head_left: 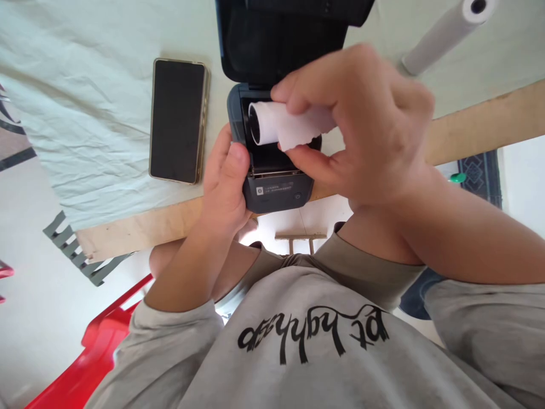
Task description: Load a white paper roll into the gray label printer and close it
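Note:
A small dark portable printer (279, 196) sits at the table's near edge with its black lid (283, 48) swung up and away from me. My left hand (227, 179) grips the printer's left side, thumb along the rim. In the open compartment lies a white paper roll (267, 122) with a dark core at its left end. My right hand (370, 119) reaches over from the right and pinches the roll's loose paper end between thumb and fingers. The right end of the roll is hidden behind that hand.
A smartphone (176, 120) with a dark screen lies left of the printer on a pale green cloth (102, 102). A longer white roll (443, 37) lies at the far right. The table's bare wooden edge (145, 227) runs along the front. A red chair (102, 341) stands lower left.

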Tool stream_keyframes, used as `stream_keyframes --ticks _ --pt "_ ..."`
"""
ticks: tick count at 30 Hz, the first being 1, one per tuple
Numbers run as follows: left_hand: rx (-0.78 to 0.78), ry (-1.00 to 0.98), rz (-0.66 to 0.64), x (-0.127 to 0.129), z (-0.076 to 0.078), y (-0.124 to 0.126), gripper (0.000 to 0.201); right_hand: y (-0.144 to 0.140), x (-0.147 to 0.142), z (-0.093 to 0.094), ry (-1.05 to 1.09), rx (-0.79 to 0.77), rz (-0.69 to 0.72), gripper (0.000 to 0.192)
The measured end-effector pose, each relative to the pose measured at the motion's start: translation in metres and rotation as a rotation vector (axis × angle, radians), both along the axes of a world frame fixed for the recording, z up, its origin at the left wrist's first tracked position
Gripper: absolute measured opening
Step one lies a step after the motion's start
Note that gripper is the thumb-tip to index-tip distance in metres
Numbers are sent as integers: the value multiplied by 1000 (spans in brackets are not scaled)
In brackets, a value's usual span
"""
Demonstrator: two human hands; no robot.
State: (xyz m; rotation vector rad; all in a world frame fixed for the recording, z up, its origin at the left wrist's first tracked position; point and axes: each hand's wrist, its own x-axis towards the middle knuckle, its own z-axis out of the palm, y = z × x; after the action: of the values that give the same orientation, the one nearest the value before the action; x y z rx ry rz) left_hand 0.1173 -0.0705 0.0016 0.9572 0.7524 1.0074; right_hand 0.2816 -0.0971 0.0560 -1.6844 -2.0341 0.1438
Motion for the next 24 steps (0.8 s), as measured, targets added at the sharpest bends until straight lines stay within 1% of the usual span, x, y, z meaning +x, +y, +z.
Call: stream_keyframes --ticks 2,5,8,10,13,14,16,18,19,24 --pt "12 25 -18 -1 3 -1 38 -3 -2 -1 -68 105 22 23" --pt "20 37 -31 -2 6 -1 35 -6 -6 -5 -38 135 19 23" --pt "3 80 -39 -3 6 0 37 -5 -10 -11 -19 173 -11 22" --pt "-6 78 -53 -4 5 1 37 -3 -10 -15 -37 220 -5 22" --pt "-8 35 -72 -5 2 2 37 -1 -9 -17 -38 321 -13 27" --pt "-14 23 -80 -4 2 2 37 -1 -8 -16 -37 328 -23 29" --pt "-24 -4 -97 -4 2 2 38 -3 -7 -14 -48 284 -30 34" --pt "-9 -28 -92 -3 1 2 37 -6 -7 -12 -68 227 -3 36" --pt "8 -38 -87 -3 1 2 37 -8 -7 -12 -62 235 16 35" --pt "143 -65 -86 -3 -6 7 40 -18 -10 -19 -19 381 144 23"
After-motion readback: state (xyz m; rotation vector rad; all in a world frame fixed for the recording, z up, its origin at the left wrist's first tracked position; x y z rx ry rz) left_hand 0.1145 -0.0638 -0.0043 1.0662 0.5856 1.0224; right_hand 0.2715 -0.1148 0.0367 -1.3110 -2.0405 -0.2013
